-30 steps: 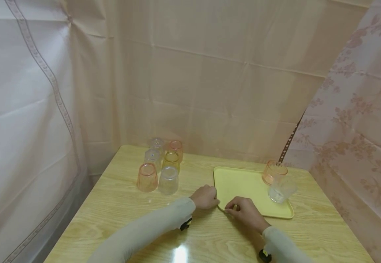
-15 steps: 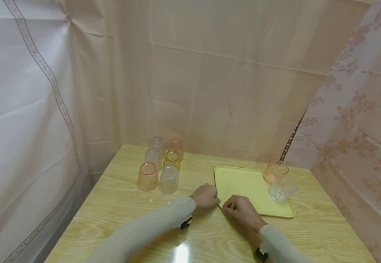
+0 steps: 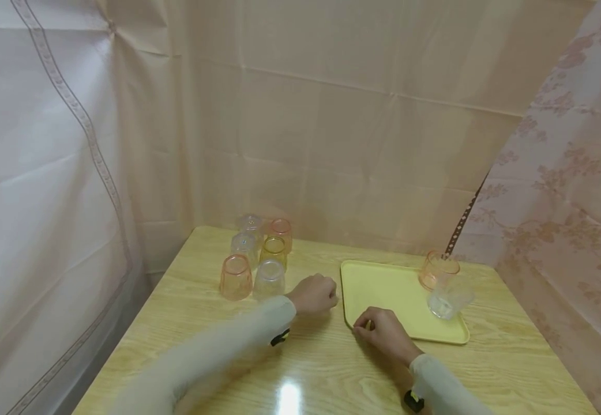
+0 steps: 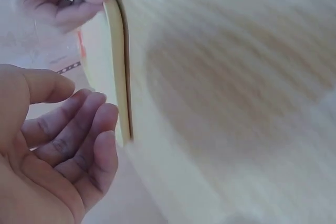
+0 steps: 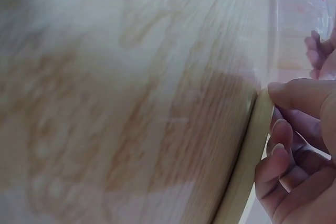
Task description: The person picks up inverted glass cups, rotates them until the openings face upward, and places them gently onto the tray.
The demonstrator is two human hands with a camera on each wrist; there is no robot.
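A yellow tray (image 3: 383, 288) lies on the wooden table, carrying an orange tumbler (image 3: 427, 281) and a clear tumbler (image 3: 442, 305) toward its right end, both mouth up. At the tray's near left corner, my right hand (image 3: 383, 333) pinches the rim; the right wrist view shows the thumb on the tray's rim (image 5: 247, 171) with the other fingers curled behind. My left hand (image 3: 313, 295) hovers just left of the tray, apart from it. In the left wrist view the left hand's fingers (image 4: 94, 129) are loosely curled around nothing.
Several upturned tumblers stand grouped at the back left, among them an orange one (image 3: 236, 282), a clear one (image 3: 269, 283) and a yellow one (image 3: 273, 256). Hanging cloth (image 3: 331, 144) closes off the back and both sides of the wooden table (image 3: 202, 334).
My left hand has come off the tray's left edge and moved a little left and away toward the tumblers. The right hand shifted slightly left along the rim, then stayed.
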